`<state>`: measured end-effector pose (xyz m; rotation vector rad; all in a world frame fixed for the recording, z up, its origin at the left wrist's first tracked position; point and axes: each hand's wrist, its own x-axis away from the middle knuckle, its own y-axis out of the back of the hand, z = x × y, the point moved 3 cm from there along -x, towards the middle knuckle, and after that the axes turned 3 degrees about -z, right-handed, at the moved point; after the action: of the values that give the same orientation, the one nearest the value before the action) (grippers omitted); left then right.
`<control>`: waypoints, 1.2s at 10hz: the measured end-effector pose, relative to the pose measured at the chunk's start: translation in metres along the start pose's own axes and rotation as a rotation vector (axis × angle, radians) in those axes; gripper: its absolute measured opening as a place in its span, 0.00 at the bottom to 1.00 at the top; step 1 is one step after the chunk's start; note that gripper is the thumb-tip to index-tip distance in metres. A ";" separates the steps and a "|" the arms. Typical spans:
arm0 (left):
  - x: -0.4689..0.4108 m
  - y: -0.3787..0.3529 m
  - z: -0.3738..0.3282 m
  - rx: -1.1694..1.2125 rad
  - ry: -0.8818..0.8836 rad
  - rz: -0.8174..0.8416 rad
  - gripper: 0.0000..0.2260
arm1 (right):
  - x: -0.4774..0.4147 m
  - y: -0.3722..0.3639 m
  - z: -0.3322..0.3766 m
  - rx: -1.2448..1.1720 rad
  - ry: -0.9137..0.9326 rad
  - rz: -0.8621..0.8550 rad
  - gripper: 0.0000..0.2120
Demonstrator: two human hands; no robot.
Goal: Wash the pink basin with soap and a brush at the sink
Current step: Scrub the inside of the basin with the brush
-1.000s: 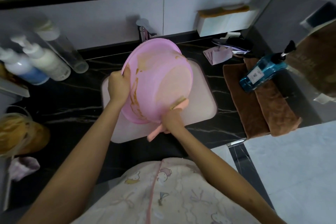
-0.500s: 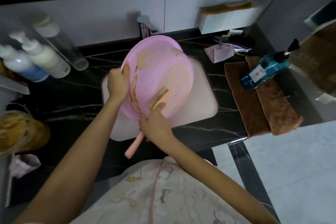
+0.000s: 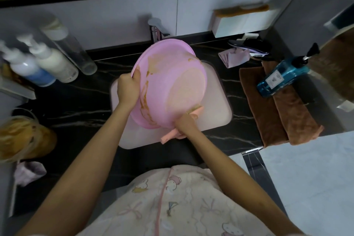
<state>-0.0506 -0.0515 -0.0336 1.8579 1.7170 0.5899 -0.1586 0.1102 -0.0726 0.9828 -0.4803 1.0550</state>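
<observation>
The pink basin [image 3: 172, 78] is tilted on edge over the white sink [image 3: 214, 113], its underside turned toward me and streaked with brown grime along the left wall. My left hand [image 3: 128, 88] grips the basin's left rim. My right hand [image 3: 184, 123] holds a salmon-pink brush [image 3: 169, 137] by its handle, and the bristle end presses the basin's lower right edge. The chrome tap [image 3: 156, 28] stands behind the basin.
Pump bottles [image 3: 53, 63] and a clear tube stand at the left on the black counter [image 3: 76, 105]. A blue pump bottle [image 3: 281, 76] lies on brown towels [image 3: 277, 113] at the right. A brownish container [image 3: 21, 138] sits near left. A pink cloth [image 3: 234, 56] lies behind the sink.
My right hand has swept the brush from the middle of the basin's underside back to its lower right edge. My left hand keeps its grip on the rim.
</observation>
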 end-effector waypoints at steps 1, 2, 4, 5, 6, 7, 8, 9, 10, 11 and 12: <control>-0.001 0.000 0.000 0.000 0.003 -0.007 0.24 | 0.027 -0.014 -0.001 -0.015 0.067 0.051 0.22; -0.005 0.000 0.003 0.003 -0.002 -0.011 0.24 | 0.059 -0.027 0.023 -0.033 0.206 -0.038 0.36; -0.001 0.000 0.000 0.001 0.009 0.005 0.25 | 0.033 0.007 0.010 0.162 -0.038 0.066 0.21; -0.004 -0.001 0.004 0.020 0.027 0.003 0.24 | 0.059 -0.009 0.024 -0.041 0.060 0.114 0.29; -0.006 0.000 0.008 0.034 0.020 -0.008 0.24 | 0.046 -0.006 0.037 -0.087 0.136 0.074 0.36; -0.003 0.000 0.006 0.031 0.021 0.005 0.24 | 0.026 0.011 0.023 0.065 0.051 0.030 0.20; -0.002 0.000 0.004 0.013 0.024 0.002 0.24 | 0.046 0.000 0.016 0.011 0.020 0.123 0.19; 0.000 0.001 0.002 -0.002 0.024 -0.008 0.23 | 0.071 -0.020 0.034 -0.049 0.137 0.174 0.37; 0.004 0.002 0.000 -0.016 -0.001 -0.020 0.24 | 0.047 0.003 0.050 0.048 0.204 -0.041 0.36; 0.011 0.002 -0.005 -0.027 -0.013 -0.014 0.25 | 0.034 0.030 0.048 0.212 0.145 -0.018 0.16; 0.009 0.001 -0.005 -0.021 -0.011 -0.017 0.23 | 0.069 0.016 0.042 0.145 0.129 0.136 0.28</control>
<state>-0.0518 -0.0418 -0.0295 1.8275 1.7115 0.5877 -0.1374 0.1109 0.0070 1.0128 -0.3716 1.2816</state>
